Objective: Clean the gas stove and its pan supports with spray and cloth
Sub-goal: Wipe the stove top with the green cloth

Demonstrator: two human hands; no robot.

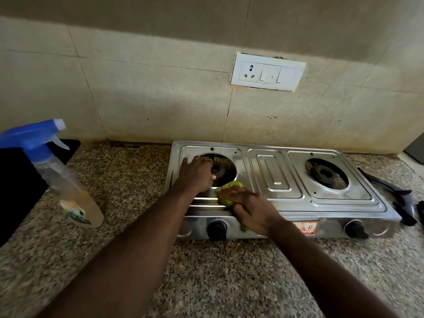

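A steel two-burner gas stove [273,177] sits on the granite counter with its pan supports off. My left hand [197,174] rests flat on the stove top over the left burner opening, fingers spread, holding nothing. My right hand [251,208] presses a green cloth [227,191] against the stove's front edge, just right of the left burner. The right burner [325,174] is uncovered. A clear spray bottle [66,180] with a blue trigger head stands on the counter to the left. Black pan supports [394,196] lie on the counter beside the stove's right end.
Two black knobs [216,229] face me on the stove front. A black flat object [16,180] lies behind the spray bottle at far left. A white socket and switch plate [267,72] is on the tiled wall. Speckled counter [206,283] stretches in front.
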